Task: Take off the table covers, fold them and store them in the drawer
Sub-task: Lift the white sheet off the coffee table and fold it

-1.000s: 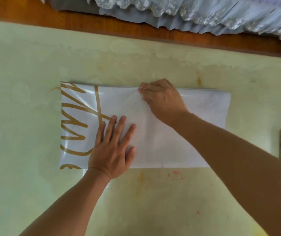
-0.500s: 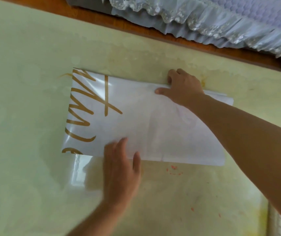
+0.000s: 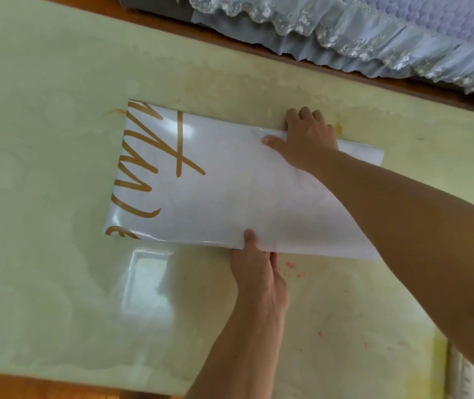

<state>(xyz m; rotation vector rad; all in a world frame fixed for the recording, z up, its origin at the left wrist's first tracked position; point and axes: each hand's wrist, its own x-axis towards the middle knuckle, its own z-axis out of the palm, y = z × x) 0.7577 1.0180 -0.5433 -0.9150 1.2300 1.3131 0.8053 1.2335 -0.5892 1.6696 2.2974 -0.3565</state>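
Gripping the folded table cover (image 3: 230, 191) at opposite long edges, left hand (image 3: 254, 266) and right hand (image 3: 306, 136): thin, glossy, limp, probably slippery.

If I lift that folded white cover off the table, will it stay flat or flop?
The folded cover will probably droop: its near edge already bows where the left hand pinches it. Its glossy sheen suggests a slippery surface, so layers may slide apart unless the right hand also grips.
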